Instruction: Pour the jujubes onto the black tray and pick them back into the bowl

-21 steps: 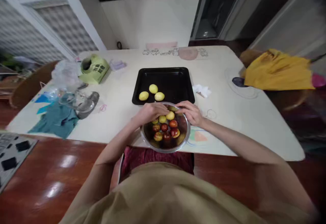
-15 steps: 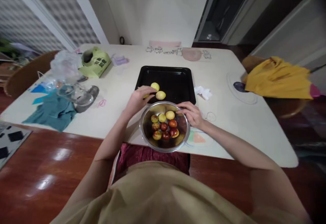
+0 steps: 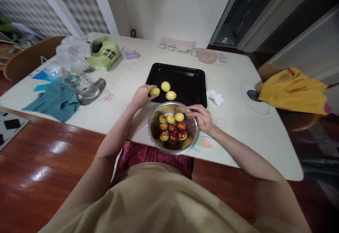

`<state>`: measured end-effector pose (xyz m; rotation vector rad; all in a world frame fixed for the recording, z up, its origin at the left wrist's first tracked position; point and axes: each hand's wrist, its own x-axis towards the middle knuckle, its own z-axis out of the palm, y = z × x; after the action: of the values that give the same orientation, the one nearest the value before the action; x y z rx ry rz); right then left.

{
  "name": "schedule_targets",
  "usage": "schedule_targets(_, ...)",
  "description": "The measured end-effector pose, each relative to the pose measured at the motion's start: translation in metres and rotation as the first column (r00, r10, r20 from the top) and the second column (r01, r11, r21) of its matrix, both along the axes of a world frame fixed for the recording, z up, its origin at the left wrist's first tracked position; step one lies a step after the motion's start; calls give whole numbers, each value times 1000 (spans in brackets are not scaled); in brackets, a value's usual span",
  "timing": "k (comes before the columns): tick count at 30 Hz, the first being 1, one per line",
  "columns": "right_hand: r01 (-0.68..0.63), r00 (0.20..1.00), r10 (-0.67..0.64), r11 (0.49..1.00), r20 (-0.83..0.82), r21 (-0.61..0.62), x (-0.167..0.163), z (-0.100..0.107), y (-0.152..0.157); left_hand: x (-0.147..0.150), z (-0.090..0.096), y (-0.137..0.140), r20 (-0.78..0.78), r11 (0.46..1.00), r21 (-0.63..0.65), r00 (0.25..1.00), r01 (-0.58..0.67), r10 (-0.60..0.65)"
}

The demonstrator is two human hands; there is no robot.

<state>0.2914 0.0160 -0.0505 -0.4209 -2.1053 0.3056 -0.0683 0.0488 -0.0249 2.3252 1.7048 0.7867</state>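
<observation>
A shiny metal bowl (image 3: 151, 139) sits at the table's near edge, with several jujubes (image 3: 172, 127) inside, from yellow-green to dark red. Behind it lies a black baking tray (image 3: 185, 81). At the tray's near left corner, my left hand (image 3: 143, 96) has its thumb and fingers around a yellow-green jujube (image 3: 155, 91). Two more yellow-green jujubes (image 3: 166, 86) rest on the tray just right of that hand. My right hand (image 3: 202, 118) holds the bowl by its right rim, fingers reaching over the edge.
A crumpled white tissue (image 3: 215, 97) lies right of the tray. On the left are a green bag (image 3: 106, 53), a clear plastic jug (image 3: 84, 86), a teal cloth (image 3: 54, 100) and a plastic bag (image 3: 72, 53). Yellow fabric (image 3: 293, 90) hangs over the right chair.
My left hand has come back slightly from the other two jujubes, and its jujube now shows plainly. The right hand stays at the bowl's rim. The camera view has shifted.
</observation>
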Motion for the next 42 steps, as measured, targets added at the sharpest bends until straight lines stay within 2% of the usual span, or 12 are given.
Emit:
schedule_targets(4, 18, 1000, -18, 1000, 11, -4, 1, 0, 0, 3, 11, -6, 163, 995, 102, 987, -4, -13)
schedule_targets(6, 18, 1000, -18, 1000, 18, -11, 1, 0, 0, 8, 21, -12, 274, 986, 147, 955, 78, -117)
schedule_targets(8, 15, 1000, -15, 1000, 17, -11, 1, 0, 0, 15, 32, -21, 349, 962, 157, 899, 222, -264)
schedule_targets(12, 20, 1000, -20, 1000, 15, -1, 1, 2, -1, 36, 49, -40, 367, 831, 151, 750, 535, -550)
schedule_targets(15, 27, 999, -27, 1000, 31, -9, 1, 2, -1, 52, 54, -53, 363, 713, 111, 640, 693, -678)
schedule_targets(18, 30, 999, -29, 999, 33, -13, 1, 2, -1, 62, 52, -59, 373, 637, 33, 582, 770, -723)
schedule_targets(22, 15, 1000, -15, 1000, 14, -18, 1, 1, -2, 66, 46, -59, 357, 603, -24, 571, 797, -740)
schedule_targets(29, 3, 1000, -2, 999, 14, -32, 3, 1, -1, 65, 48, -59, 365, 624, -65, 600, 779, -712)
schedule_targets(34, 17, 1000, -16, 998, 21, -55, 4, -1, -1, 67, 53, -60, 402, 631, -8, 580, 776, -708)
schedule_targets(36, 20, 1000, -18, 998, 23, -60, 4, -1, -1, 66, 50, -58, 386, 692, 70, 620, 719, -683)
schedule_targets(39, 30, 999, -28, 998, 27, -60, 3, -1, -1, 62, 43, -48, 351, 821, 195, 744, 537, -569)
schedule_targets(42, 39, 999, -37, 998, 31, -48, 2, -1, 0, 54, 34, -32, 265, 889, 187, 850, 418, -455)
